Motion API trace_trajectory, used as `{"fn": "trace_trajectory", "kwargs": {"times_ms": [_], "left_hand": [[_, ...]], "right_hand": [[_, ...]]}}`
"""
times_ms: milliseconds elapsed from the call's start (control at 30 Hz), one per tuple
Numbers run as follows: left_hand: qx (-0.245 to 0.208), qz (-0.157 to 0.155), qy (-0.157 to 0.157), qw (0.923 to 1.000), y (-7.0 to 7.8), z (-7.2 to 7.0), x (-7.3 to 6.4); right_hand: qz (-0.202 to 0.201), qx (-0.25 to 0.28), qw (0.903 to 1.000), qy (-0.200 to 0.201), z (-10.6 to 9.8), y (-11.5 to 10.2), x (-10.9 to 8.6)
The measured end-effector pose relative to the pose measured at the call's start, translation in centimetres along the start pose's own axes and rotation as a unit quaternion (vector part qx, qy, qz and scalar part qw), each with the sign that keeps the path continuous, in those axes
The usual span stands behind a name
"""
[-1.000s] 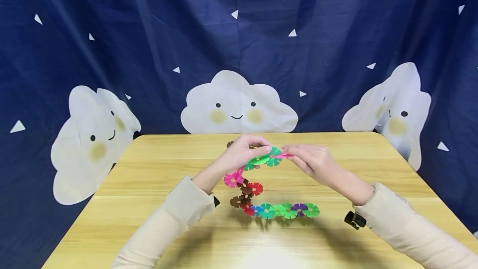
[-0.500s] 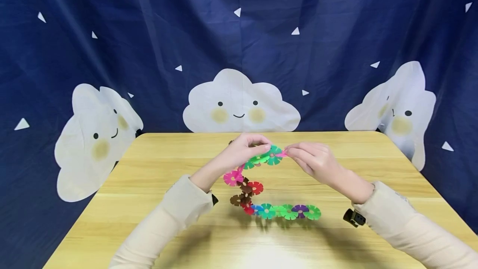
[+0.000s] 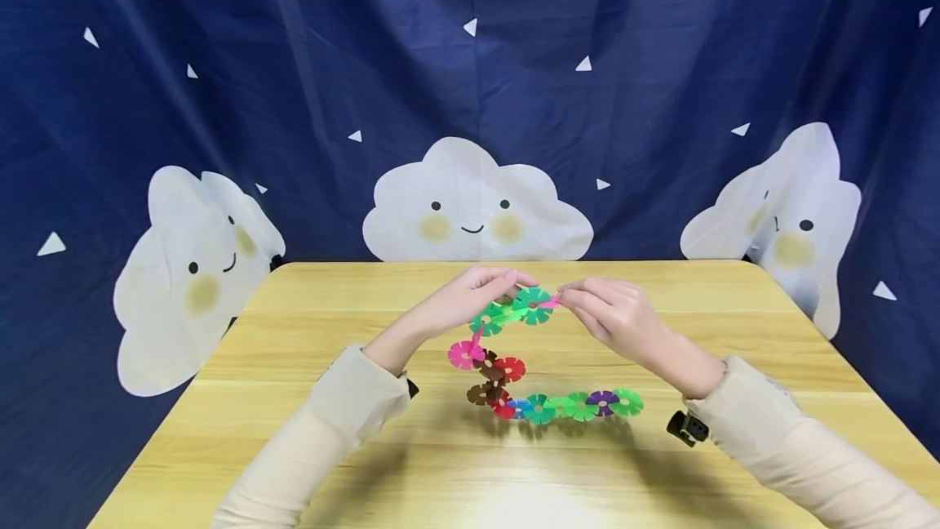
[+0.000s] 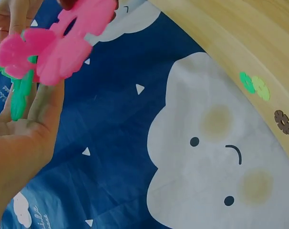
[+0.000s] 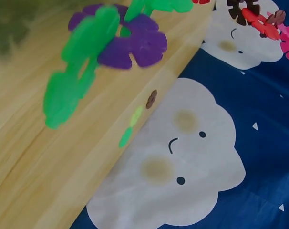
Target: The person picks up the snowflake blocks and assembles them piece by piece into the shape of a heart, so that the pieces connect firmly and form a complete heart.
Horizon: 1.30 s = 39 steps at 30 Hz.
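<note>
Plastic, bright-coloured: a chain of flower-shaped discs (image 3: 514, 366), held up at its top end between both hands. Left hand (image 3: 470, 296): fingertips (image 3: 507, 276) pinch the top of the green discs (image 3: 514, 310) at the chain's upper end, thumb underneath, hidden. Right hand (image 3: 609, 310): fingertips curl narrowly round a small pink disc (image 3: 552, 301), pressed against the edge of the teal-green one. Both hands are raised above the wooden table (image 3: 294, 398), near its far edge.

From the fingers the chain hangs down and curves: pink disc (image 3: 466, 354), then brown and red ones, then a row of blue, green and purple discs (image 3: 580, 405) ending on the tabletop in front of the right wrist.

Left wrist view: pink discs (image 4: 58, 45) close up, a green one (image 4: 18, 98) lying along the fingers. Loose discs, two green (image 4: 254, 86) and one brown (image 4: 282, 122), lie near the table's edge.

Cream sleeves (image 3: 352, 406) on both arms. Behind: a navy cloth backdrop (image 3: 294, 88) with white smiling clouds (image 3: 473, 206).
</note>
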State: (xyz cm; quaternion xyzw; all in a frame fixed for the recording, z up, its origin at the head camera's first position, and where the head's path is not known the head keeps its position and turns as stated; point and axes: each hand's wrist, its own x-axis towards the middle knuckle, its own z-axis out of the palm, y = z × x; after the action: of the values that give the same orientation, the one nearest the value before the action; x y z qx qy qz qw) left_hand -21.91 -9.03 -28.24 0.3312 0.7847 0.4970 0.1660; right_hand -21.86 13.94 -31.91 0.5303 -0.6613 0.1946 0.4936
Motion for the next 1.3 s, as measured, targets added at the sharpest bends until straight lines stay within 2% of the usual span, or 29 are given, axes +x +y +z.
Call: {"fn": "trace_trajectory", "kwargs": {"times_ms": [133,367,667,967,1300], "left_hand": [[0.002,-0.019,0.009,0.9998,0.1,-0.2,0.1],[-0.08,-0.02,0.003,0.9966,-0.7,-1.3,0.4],[-0.06,-0.02,-0.008,0.998,-0.8,-1.6,0.1],[-0.085,-0.028,-0.017,0.9958,-0.8,-1.8,0.0],[-0.085,-0.054,0.008,0.9949,-0.7,-1.8,0.0]], "right_hand": [[0.001,-0.001,1.0,0.003,0.1,0.0,-0.1],[0.0,0.007,1.0,0.002,0.0,0.0,-0.2],[-0.018,0.024,0.9994,0.014,0.7,-0.1,-0.2],[-0.007,0.025,0.9996,0.015,1.2,-0.1,-0.4],[0.015,0.03,0.9993,0.019,2.2,0.1,-1.0]]}}
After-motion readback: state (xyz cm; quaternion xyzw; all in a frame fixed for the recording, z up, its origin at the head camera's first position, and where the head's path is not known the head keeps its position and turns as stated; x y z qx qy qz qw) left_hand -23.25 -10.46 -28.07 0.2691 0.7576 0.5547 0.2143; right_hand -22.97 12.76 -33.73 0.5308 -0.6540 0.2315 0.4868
